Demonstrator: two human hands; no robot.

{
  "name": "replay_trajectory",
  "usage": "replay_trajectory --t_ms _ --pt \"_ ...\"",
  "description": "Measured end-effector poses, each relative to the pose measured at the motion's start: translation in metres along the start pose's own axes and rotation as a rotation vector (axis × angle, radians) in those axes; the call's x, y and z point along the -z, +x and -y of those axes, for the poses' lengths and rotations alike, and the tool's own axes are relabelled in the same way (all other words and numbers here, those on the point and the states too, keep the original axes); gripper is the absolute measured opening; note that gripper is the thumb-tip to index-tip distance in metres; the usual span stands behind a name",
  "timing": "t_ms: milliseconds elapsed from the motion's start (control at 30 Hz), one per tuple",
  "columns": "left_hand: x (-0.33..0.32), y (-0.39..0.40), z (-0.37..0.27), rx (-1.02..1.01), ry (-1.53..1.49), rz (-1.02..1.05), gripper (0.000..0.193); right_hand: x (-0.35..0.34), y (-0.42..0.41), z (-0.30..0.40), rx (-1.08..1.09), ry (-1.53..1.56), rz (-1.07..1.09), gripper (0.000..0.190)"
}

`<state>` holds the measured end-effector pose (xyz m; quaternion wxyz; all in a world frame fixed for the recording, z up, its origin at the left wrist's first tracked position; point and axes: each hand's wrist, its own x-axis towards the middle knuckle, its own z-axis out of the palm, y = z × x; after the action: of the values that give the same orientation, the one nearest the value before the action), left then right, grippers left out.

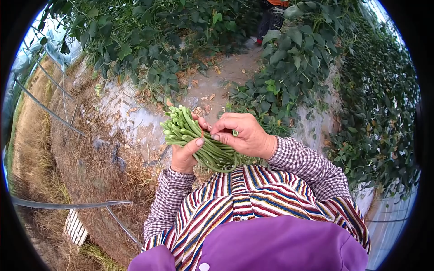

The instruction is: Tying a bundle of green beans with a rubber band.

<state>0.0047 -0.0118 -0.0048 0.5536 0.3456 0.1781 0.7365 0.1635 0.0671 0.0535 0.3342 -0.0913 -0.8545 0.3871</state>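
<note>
A bundle of long green beans [212, 150] lies across my left hand [186, 152], its cut ends to the left and its thin tails curving towards my chest. My left thumb presses the near side, while the fingers wrap behind the bundle. Around the beans, close to the left thumb, runs a thin red tie [202, 131]. My right hand [245, 133] is at the upper right side of the bundle, thumb and index finger pinched together beside the tie. They appear to grip its end, though the fingertips hide most of it.
Leafy climbing bean plants [135, 37] rise ahead, with another dense row [376, 101] at right. Between them a dirt path [234, 69] leads to a person's dark-trousered leg [269, 23]. Metal poles [47, 106] cross dry grass at left, near a white slatted crate [75, 227].
</note>
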Motion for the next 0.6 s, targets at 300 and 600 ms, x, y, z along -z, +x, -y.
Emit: replay_trajectory --t_ms 300,600 --pt "0.007 0.004 0.009 -0.036 -0.047 -0.008 0.055 -0.015 -0.013 0.008 -0.173 -0.198 0.043 0.015" --pt "0.007 0.006 0.004 -0.090 -0.003 0.015 0.054 -0.019 -0.012 -0.006 0.012 -0.183 -0.049 0.009"
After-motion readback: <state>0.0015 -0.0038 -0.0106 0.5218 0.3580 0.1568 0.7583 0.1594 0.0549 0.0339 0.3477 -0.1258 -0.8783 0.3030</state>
